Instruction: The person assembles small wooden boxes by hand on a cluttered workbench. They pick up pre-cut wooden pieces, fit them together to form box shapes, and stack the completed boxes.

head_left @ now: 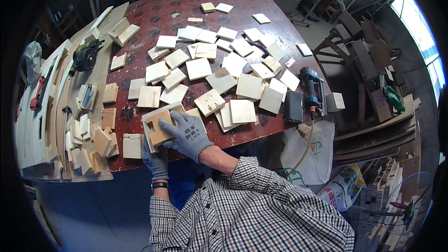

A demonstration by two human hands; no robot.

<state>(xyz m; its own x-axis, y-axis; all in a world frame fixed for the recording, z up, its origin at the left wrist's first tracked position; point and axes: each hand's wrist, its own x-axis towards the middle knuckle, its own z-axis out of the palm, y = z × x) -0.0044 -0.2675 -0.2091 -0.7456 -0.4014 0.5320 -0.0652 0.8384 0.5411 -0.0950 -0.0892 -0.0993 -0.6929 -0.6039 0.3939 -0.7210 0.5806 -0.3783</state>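
Note:
Both my hands wear grey work gloves over the near edge of the dark red table (214, 9). My right hand (189, 133) is closed on an orange-brown wooden block (162, 135) with a square notch. The block lies against a paler wooden piece (148, 129), whose far side I cannot make out. From below, my left hand (156, 162) supports the paler piece, its fingers partly hidden. A square wooden block (133, 146) lies beside my left hand. Many pale square wooden pieces (198, 68) are scattered beyond my hands, some overlapping.
A nail gun (311, 91) with an air hose (308, 151) lies at the table's right edge, near a black box (293, 107). On the left bench are wooden offcuts (84, 161), a black-and-green power tool (87, 55) and a red-handled tool (39, 91). A white sack (322, 144) hangs at right.

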